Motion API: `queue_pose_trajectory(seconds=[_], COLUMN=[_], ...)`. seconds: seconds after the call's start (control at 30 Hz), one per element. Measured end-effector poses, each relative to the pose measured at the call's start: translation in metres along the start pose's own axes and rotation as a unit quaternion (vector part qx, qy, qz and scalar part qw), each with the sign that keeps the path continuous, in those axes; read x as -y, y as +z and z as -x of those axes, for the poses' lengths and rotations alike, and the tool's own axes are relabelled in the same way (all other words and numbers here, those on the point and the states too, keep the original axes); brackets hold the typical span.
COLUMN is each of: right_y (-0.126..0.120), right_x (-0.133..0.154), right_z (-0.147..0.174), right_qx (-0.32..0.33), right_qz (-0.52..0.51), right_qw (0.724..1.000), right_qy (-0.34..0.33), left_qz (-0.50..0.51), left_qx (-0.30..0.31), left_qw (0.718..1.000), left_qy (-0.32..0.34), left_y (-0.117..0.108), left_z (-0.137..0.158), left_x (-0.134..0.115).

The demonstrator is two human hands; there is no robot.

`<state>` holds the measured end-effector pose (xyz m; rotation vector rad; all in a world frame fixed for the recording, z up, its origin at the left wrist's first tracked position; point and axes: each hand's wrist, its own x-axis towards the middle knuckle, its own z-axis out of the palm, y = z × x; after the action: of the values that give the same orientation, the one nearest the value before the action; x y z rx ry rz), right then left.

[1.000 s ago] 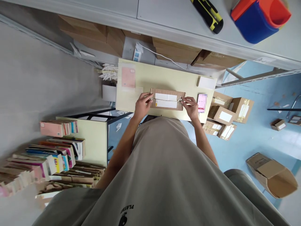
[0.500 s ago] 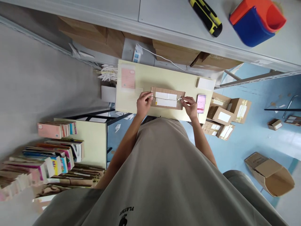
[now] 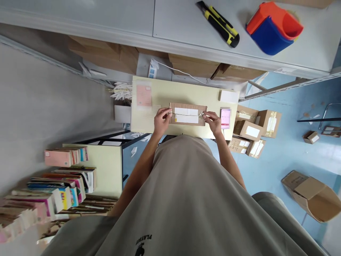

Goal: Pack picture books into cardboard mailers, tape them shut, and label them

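Observation:
A flat brown cardboard parcel (image 3: 188,121) with a white label lies on the pale yellow table (image 3: 165,91). Across it runs a thin, taut strip (image 3: 183,114), with a shiny crumpled bit at its right end. Whether it is tape or string I cannot tell. My left hand (image 3: 161,120) pinches the strip's left end beside the parcel's left edge. At the right edge, my right hand (image 3: 213,121) has thumb and finger closed on the shiny end. Both hands touch or nearly touch the cardboard.
A phone (image 3: 225,118) and white box (image 3: 229,96) sit at the table's right, a pink booklet (image 3: 144,95) at its left. The grey shelf above holds a yellow-black utility knife (image 3: 221,26) and red-blue tape dispenser (image 3: 271,33). Cartons (image 3: 249,131) stand right, books (image 3: 61,185) left.
The view has shifted slightly, showing more of the shelf and the knife. Both hands stay pinched at the parcel's two ends, and the strip still crosses the label.

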<state>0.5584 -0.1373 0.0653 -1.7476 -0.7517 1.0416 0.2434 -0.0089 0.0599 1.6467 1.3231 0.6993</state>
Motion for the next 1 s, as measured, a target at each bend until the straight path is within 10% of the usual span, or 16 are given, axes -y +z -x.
queue_pose_trajectory(seconds=[0.23, 0.47, 0.8, 1.0], right_y=[0.013, -0.012, -0.11, -0.133], right_x=[0.004, 0.039, 0.179, 0.226], right_z=[0.019, 0.017, -0.113, -0.195], right_qx=[-0.073, -0.088, -0.194, -0.177], right_qz=[0.072, 0.148, 0.266, 0.38], right_qw=[0.993, 0.965, 0.867, 0.829], right_qy=[-0.058, -0.197, -0.373, -0.37], left_qz=[-0.002, -0.061, 0.07, 0.094], left_qx=[0.045, 0.022, 0.068, 0.073], left_qw=[0.998, 0.992, 0.949, 0.926], left_qy=[-0.032, 0.107, 0.299, 0.358], left_y=[-0.015, -0.018, 0.073, 0.123], left_z=[-0.004, -0.026, -0.132, -0.165], left_x=[-0.012, -0.067, -0.218, -0.261])
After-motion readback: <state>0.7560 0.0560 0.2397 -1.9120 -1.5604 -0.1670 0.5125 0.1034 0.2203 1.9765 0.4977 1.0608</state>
